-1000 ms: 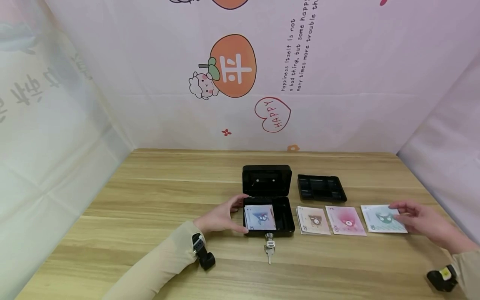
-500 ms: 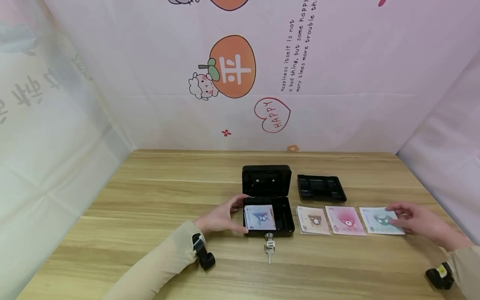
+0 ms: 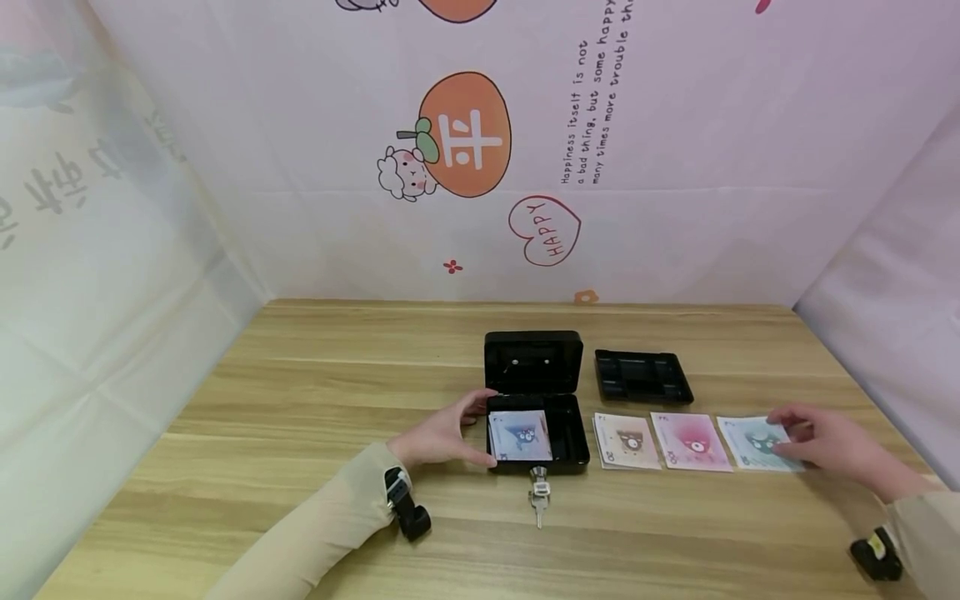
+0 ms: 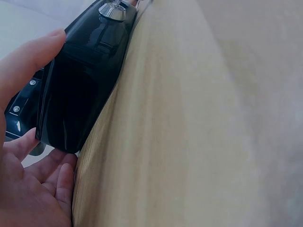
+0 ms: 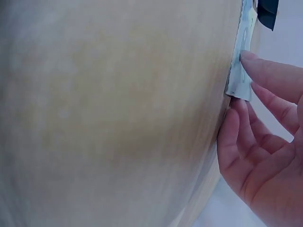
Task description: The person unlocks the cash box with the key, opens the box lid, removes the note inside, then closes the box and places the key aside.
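My left hand (image 3: 450, 429) spans the left side of a black cash box (image 3: 573, 462), holding it between thumb and fingers; the left wrist view shows the thumb on the cash box (image 4: 85, 90) near its upper edge. The lid (image 3: 533, 362) stands up, and blue-violet play banknotes (image 3: 521, 436) lie inside on the left. My right hand (image 3: 832, 446) pinches a stack of green play banknotes (image 3: 752, 442) by its right end. In the right wrist view the thumb lies on the green banknotes (image 5: 242, 71), with fingers around the end.
Pink play banknotes (image 3: 690, 442) and brown ones (image 3: 625, 442) lie between the cash box and the green stack. A black compartment tray (image 3: 643, 377) sits behind them. Keys (image 3: 539, 504) hang from the lock at the box's front. A printed cloth (image 3: 337, 208) rises behind the table.
My right hand has slid the green banknotes slightly left, closer to the pink ones. My left hand and the cash box have stayed in place.
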Demonstrator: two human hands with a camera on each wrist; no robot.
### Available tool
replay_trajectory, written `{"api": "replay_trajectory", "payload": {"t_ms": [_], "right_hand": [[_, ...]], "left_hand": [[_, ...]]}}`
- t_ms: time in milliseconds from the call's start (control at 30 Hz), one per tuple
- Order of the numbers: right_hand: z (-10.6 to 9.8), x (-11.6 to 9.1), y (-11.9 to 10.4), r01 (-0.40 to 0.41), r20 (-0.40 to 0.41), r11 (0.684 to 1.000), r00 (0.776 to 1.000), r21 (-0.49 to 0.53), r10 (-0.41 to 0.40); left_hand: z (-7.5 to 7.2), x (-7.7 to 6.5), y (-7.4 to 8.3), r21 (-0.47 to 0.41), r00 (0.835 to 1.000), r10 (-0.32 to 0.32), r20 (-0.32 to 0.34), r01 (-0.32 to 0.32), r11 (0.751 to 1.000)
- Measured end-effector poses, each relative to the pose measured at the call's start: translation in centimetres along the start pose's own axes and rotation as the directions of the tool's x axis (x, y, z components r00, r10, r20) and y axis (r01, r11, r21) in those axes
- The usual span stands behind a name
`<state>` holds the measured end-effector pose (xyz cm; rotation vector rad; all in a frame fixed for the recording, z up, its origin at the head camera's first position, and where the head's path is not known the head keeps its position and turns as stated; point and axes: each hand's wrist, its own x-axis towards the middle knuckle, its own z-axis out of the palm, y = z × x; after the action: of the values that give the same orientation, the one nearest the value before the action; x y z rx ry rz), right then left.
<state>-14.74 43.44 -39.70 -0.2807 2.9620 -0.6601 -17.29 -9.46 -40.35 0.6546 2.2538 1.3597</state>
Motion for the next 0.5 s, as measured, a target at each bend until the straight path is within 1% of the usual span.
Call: {"api": "replay_trajectory", "payload": {"t_ms": [300, 500], "right_hand": [[-0.3, 0.0, -0.2, 0.017, -0.046, 1.000, 0.999, -0.018, -0.018], [-0.8, 0.0, -1.2, 0.005, -0.078, 0.999, 0.997, 0.046, -0.002]], "left_hand": [[0.0, -0.1, 0.1, -0.009, 1.000, -0.009, -0.008, 0.009, 1.000], [0.0, -0.2, 0.2, -0.009, 1.000, -0.007, -0.012, 0.007, 1.000]]}}
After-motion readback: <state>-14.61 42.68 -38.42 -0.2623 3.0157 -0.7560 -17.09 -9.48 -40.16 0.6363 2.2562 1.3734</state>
